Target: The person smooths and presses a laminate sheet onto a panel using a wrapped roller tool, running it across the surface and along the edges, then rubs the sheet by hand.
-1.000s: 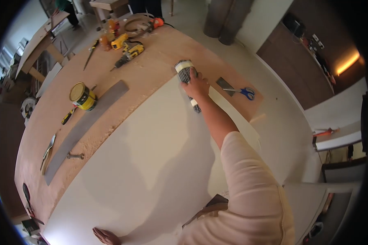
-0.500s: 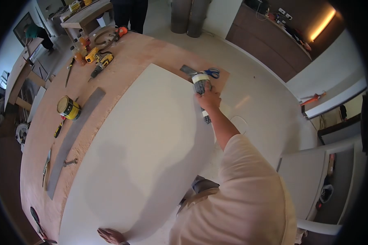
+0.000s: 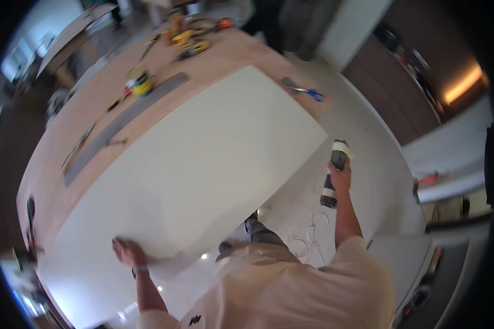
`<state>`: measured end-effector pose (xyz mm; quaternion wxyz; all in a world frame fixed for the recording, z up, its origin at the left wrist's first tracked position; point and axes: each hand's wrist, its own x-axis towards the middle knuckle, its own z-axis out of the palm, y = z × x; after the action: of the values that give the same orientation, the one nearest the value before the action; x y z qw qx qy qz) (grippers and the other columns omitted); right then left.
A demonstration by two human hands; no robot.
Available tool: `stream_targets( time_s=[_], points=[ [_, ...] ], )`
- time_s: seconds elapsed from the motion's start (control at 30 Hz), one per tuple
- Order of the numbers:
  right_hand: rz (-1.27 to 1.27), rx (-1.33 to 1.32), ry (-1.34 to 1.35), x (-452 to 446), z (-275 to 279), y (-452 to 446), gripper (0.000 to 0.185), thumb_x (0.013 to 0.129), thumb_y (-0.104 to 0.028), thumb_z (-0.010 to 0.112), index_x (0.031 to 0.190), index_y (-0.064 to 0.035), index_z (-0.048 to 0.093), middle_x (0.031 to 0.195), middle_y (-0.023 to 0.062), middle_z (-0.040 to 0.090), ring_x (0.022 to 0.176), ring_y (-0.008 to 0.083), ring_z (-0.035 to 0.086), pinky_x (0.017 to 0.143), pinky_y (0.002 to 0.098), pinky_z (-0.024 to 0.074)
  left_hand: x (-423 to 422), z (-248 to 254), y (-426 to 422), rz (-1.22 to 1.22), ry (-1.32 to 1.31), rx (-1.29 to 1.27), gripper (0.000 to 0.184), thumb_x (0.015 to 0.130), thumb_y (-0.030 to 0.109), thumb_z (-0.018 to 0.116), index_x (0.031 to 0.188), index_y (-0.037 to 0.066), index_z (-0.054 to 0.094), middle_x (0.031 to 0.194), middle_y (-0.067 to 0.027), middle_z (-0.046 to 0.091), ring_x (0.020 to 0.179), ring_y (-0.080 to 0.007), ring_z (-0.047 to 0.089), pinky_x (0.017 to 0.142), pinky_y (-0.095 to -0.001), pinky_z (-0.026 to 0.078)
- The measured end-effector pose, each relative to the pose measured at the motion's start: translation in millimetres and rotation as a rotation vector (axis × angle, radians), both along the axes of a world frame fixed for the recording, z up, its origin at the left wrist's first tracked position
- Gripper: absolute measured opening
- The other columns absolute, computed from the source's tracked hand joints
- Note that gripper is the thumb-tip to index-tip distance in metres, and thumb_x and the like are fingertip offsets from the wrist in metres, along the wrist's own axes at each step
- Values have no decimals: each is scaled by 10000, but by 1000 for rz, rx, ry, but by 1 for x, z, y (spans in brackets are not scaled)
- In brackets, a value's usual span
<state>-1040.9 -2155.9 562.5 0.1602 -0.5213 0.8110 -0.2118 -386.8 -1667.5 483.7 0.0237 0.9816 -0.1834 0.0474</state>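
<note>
My right hand [image 3: 340, 176] is closed around a dark, striped roll-like object with pale bands [image 3: 328, 193], held out past the right edge of the white panel [image 3: 203, 142]. The object's two ends show above and below the hand. My left hand [image 3: 129, 253] is over the panel's near left part, fingers apart and slightly blurred, with nothing in it; whether it touches the surface I cannot tell. The white panel lies on the brown worktable [image 3: 55, 181].
Beyond the panel lie a long grey strip [image 3: 123, 127], a yellow can [image 3: 140, 82], a drill [image 3: 192, 49], blue-handled scissors [image 3: 314, 94] and a wrench [image 3: 115, 142]. A white cord [image 3: 312, 233] is on the floor. Another person's dark-clothed legs [image 3: 266, 24] stand behind the table.
My right hand has carried the striped object off the panel, to the right and nearer to me. My left hand has lifted or shifted slightly, and the view has turned.
</note>
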Motion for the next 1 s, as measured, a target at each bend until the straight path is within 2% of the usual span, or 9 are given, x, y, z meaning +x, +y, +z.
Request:
stream_targets(
  time_s=[0.13,0.27,0.37,0.6,0.7,0.77,0.83,0.87,1.0],
  points=[
    [299,-61,-21,90,50,11,1023,831,-535,773,1645,-123,310,1502,228,528,1318,430,593,1085,505,503,-14,25,-24,158,130,-74,653,1079,402,374,1627,48,348,1719,-134,299,1595,-326,227,1286,-493,161],
    [644,39,194,195,21,-9,1052,869,-585,730,1676,-160,209,1564,210,462,1303,452,582,1059,536,514,-18,33,-29,138,165,-127,691,1074,440,402,1655,80,297,1733,-113,273,1613,-324,186,1300,-512,99],
    [677,147,413,275,6,13,1057,896,-626,674,1690,-183,134,1613,191,391,1287,473,564,1040,577,510,-41,29,-4,4,204,-124,710,1071,470,423,1655,87,296,1737,-127,251,1616,-338,164,1301,-527,96],
    [980,249,307,422,-1,181,995,953,-590,620,1696,-212,77,1690,190,224,1392,472,439,1050,654,459,-122,38,22,-178,352,-282,710,1066,489,475,1625,69,356,1731,-139,261,1618,-359,143,1298,-545,81],
    [1174,342,47,474,-11,281,951,991,-563,561,1691,-137,78,1721,238,154,1529,487,272,1166,713,310,-117,42,31,-59,614,-675,706,1078,495,477,1598,27,380,1640,-210,399,1544,-415,302,1266,-508,220],
    [1363,404,-168,502,-44,322,963,1010,-562,521,1673,-36,64,1705,281,195,1560,463,230,1276,546,222,-111,45,15,-33,699,-932,717,1084,491,489,1584,-10,374,1569,-273,473,1489,-443,394,1228,-489,314],
    [1690,450,-187,508,-44,332,822,1035,-562,498,1645,-69,253,1693,254,261,1556,439,264,1270,527,244,-113,59,15,19,700,-1079,773,1062,484,549,1582,-47,337,1523,-333,488,1452,-448,440,1185,-487,386],
    [1938,474,-62,507,-39,326,774,1042,-561,494,1627,-83,324,1690,236,284,1557,431,272,1265,541,250,-114,68,14,51,709,-1099,822,1039,483,598,1585,-62,314,1518,-353,475,1446,-443,447,1169,-492,410],
    [1767,53,188,431,-18,240,738,1046,-608,446,1604,-127,396,1724,145,251,1590,368,223,1262,587,219,-118,62,19,88,301,-536,1057,886,522,758,1628,-16,230,1561,-328,425,1393,-491,473,1140,-526,435]
  ],
)
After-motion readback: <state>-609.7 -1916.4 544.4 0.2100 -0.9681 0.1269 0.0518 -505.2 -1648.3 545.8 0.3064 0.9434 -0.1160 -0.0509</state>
